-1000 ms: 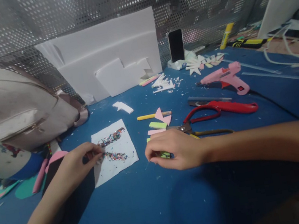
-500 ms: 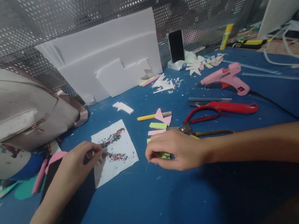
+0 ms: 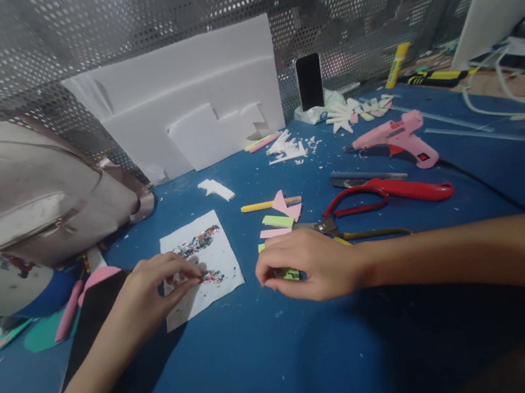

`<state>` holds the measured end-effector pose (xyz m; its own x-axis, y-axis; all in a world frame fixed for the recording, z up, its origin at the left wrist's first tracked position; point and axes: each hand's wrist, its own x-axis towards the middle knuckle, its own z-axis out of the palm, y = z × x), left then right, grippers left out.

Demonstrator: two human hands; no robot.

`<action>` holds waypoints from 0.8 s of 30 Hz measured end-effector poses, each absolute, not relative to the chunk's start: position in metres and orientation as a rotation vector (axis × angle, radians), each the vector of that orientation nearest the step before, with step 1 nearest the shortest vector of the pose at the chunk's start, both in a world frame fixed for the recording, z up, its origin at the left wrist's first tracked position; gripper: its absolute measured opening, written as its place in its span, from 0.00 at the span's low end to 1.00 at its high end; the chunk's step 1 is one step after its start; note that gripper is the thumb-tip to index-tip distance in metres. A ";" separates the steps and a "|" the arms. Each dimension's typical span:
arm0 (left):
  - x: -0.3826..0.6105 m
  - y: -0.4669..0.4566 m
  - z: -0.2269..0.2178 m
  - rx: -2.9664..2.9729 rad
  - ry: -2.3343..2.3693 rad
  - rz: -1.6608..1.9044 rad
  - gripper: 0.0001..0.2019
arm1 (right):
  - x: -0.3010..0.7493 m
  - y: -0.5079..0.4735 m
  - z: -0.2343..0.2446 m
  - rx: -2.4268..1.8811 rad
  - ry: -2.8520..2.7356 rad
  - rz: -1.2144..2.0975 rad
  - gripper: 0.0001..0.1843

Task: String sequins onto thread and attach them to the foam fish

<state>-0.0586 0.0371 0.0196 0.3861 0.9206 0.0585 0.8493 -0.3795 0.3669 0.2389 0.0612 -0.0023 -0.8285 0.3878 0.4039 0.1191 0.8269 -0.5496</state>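
Note:
My left hand (image 3: 157, 289) rests on a white paper sheet (image 3: 222, 258) strewn with coloured glitter (image 3: 197, 242); its fingertips are pinched together over the lower glitter patch, and what they hold is too small to name. My right hand (image 3: 305, 263) lies curled on the blue table, fingers closed over a small green paper piece (image 3: 290, 274). More pink and green paper scraps (image 3: 279, 219) lie just beyond it, beside red-handled scissors (image 3: 384, 194).
A pink glue gun (image 3: 397, 137) and a craft knife (image 3: 365, 175) lie at the right. White foam boards (image 3: 189, 101) lean on the perforated metal wall. A phone (image 3: 310, 81) stands upright. A pale bag (image 3: 14, 199) fills the left. A yellow pencil (image 3: 259, 206) lies mid-table.
My left hand has slid rightward along the sheet, its fingertips now over the lower glitter patch. My right hand has barely moved.

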 end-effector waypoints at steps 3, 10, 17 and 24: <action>-0.060 0.037 0.018 2.366 1.557 0.378 0.09 | 0.239 0.062 -0.003 -0.376 -2.496 0.702 0.05; -0.063 0.037 0.018 2.409 1.585 0.314 0.08 | 0.239 0.063 -0.003 -0.375 -2.499 0.698 0.04; -0.062 0.038 0.017 2.427 1.596 0.268 0.09 | 0.239 0.062 -0.002 -0.379 -2.491 0.695 0.04; -0.060 0.037 0.015 2.470 1.574 0.250 0.08 | 0.239 0.062 -0.003 -0.380 -2.500 0.702 0.04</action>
<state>-0.0599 0.0372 0.0153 0.4182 0.9077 0.0341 0.8736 -0.4122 0.2585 0.2391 0.0618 -0.0029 -0.8301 0.3900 0.3986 0.1256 0.8272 -0.5478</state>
